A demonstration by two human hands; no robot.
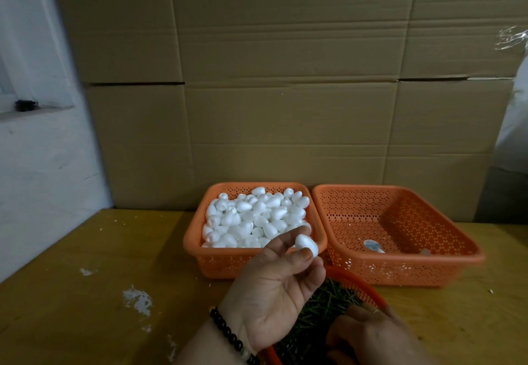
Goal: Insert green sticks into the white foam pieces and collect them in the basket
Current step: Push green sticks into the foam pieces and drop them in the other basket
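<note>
My left hand (274, 287) is raised palm up and pinches one white egg-shaped foam piece (307, 245) between thumb and fingers. It hovers in front of the left orange basket (197, 247), which is filled with several white foam pieces (254, 219). My right hand (368, 333) reaches down into a round orange basket (368, 287) of green sticks (328, 302) at the near edge; its fingers are curled among the sticks, and what they hold is hidden. The right orange basket (428, 262) holds only a sticker and a small white bit.
Both square baskets stand side by side on a yellow wooden table (114, 264) against a wall of cardboard boxes (285, 107). White crumbs and smears (137, 299) mark the table at the left. A white wall with a ledge is at far left.
</note>
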